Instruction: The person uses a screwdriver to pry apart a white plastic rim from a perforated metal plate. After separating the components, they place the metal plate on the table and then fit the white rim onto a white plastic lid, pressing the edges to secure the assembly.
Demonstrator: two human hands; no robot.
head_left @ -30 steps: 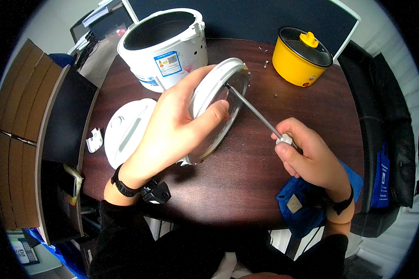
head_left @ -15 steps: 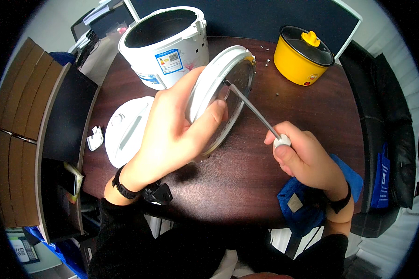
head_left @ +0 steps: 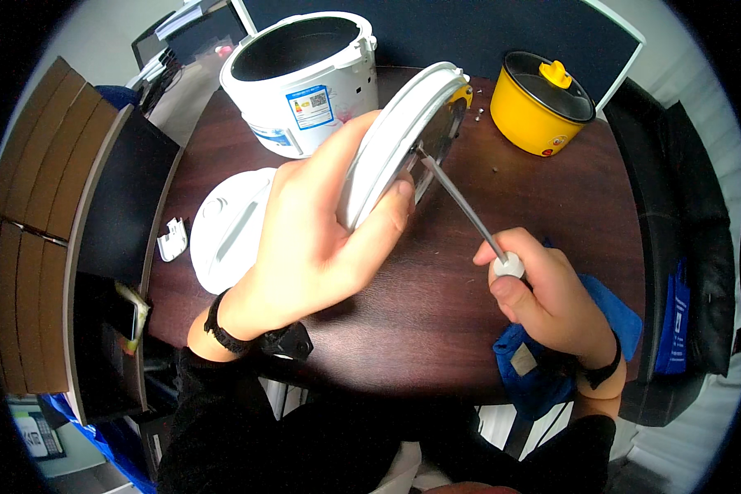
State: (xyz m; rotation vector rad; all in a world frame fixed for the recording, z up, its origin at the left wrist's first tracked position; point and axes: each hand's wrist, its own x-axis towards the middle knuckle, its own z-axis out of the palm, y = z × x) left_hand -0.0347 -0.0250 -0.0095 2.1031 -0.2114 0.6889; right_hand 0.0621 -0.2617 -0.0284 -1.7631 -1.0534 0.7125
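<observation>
Table (head_left: 412,329): white cooker (head_left: 259,107), blue-edged label (head_left: 310,107); half-open left hand (head_left: 321,222) gripping lid (head_left: 387,136); right hand (head_left: 547,300) clasping screwdriver (head_left: 465,204).

Rnd wht plastic lid (head_left: 395,140) tilted in L hand (head_left: 321,222); wht-handled metal-shaft screwdriver (head_left: 466,211) in R hand (head_left: 539,284), tip @ lid.

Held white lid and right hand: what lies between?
In the head view, the screwdriver's metal shaft slants from the right hand to the held white lid.

Yellow pot (head_left: 528,119) on table (head_left: 420,321); blue bag (head_left: 673,329) at right
</observation>
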